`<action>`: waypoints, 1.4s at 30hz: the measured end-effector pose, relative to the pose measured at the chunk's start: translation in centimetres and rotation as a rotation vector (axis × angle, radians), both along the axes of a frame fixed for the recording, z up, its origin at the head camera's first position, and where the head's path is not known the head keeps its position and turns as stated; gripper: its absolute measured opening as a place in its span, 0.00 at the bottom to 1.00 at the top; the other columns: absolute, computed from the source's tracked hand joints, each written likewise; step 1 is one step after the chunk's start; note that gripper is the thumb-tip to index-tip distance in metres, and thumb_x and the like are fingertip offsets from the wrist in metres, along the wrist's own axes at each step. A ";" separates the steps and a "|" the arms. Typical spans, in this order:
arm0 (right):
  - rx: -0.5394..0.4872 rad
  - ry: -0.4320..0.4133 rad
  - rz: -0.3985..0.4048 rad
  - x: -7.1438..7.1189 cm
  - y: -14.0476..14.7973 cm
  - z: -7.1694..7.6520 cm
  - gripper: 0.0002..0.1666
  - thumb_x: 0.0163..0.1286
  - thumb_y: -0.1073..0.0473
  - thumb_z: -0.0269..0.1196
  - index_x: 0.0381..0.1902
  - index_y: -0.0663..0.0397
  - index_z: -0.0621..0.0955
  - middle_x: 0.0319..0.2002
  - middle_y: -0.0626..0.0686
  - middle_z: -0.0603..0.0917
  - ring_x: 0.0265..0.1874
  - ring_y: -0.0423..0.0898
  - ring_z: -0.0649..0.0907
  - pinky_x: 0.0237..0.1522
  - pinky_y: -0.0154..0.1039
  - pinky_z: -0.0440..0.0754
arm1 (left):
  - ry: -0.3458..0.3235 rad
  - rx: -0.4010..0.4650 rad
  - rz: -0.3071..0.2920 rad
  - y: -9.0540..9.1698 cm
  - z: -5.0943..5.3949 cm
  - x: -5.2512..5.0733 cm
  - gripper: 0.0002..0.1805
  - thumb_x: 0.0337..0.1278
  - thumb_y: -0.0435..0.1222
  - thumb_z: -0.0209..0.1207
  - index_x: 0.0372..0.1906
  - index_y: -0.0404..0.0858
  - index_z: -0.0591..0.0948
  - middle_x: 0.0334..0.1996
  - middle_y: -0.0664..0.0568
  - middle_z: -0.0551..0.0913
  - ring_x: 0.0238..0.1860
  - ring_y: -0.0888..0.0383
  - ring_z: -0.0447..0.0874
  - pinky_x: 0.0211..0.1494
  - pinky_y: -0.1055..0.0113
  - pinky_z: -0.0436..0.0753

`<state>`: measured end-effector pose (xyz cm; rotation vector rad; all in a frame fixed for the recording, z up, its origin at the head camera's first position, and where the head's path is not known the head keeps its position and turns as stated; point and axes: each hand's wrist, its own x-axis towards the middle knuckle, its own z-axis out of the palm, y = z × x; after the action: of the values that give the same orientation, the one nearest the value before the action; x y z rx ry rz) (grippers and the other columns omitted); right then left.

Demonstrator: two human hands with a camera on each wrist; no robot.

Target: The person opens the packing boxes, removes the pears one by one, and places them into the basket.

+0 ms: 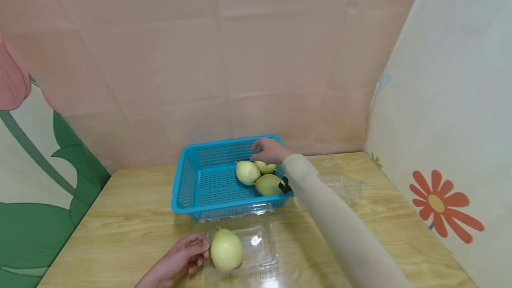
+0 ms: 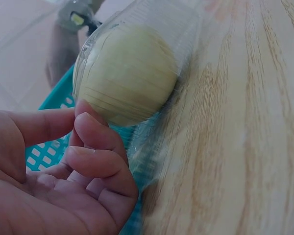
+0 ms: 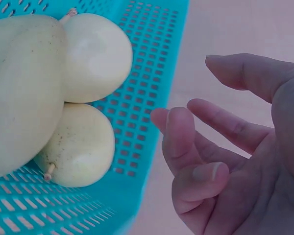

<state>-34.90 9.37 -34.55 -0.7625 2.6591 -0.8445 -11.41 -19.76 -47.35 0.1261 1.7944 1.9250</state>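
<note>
A pale yellow-green pear [image 1: 226,250] sits in the left part of a clear plastic clamshell box [image 1: 260,248] on the table. My left hand [image 1: 180,259] pinches the box's left edge between thumb and index finger; in the left wrist view the pear [image 2: 127,73] shows through the plastic. Above the right side of a blue basket [image 1: 218,181], my right hand [image 1: 270,150] has its fingers loosely bent and apart, with nothing in them. Below it lie 3 pears [image 1: 247,173] at the basket's right end, seen closer as pears [image 3: 95,58] in the right wrist view.
Another clear plastic container [image 1: 346,186] stands on the wooden table [image 1: 136,217] right of the basket, partly behind my right sleeve [image 1: 340,221]. A pinkish wall covering [image 1: 180,79] rises behind the basket. The box's raised lid edge meets the basket's front.
</note>
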 end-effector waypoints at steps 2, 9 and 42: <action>-0.012 0.042 0.010 0.6 0.4 0.3 0.20 0.71 0.54 0.64 0.55 0.60 0.79 0.53 0.60 0.83 0.40 0.50 0.87 0.40 0.42 0.85 | 0.003 -0.003 0.000 0.0 0.0 0.0 0.03 0.71 0.35 0.53 0.41 0.39 0.74 0.32 0.54 0.79 0.26 0.65 0.72 0.24 0.74 0.69; -0.004 0.174 0.027 3.2 1.6 1.3 0.16 0.71 0.55 0.63 0.53 0.56 0.80 0.47 0.58 0.86 0.46 0.51 0.84 0.48 0.48 0.83 | -0.001 -0.018 0.003 0.2 0.2 0.1 0.05 0.70 0.36 0.54 0.42 0.38 0.74 0.32 0.54 0.79 0.26 0.64 0.72 0.25 0.75 0.69; 0.127 0.432 0.241 16.9 7.4 -1.6 0.10 0.62 0.63 0.65 0.23 0.45 0.79 0.22 0.38 0.75 0.22 0.32 0.71 0.24 0.29 0.73 | -0.005 -0.045 0.046 0.4 0.2 0.0 0.06 0.67 0.37 0.57 0.40 0.37 0.75 0.31 0.53 0.79 0.26 0.63 0.71 0.24 0.76 0.68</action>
<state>-18.01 16.77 -36.10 -1.3271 2.8590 -0.4855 -11.41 -19.33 -47.19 0.0646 1.8512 1.9129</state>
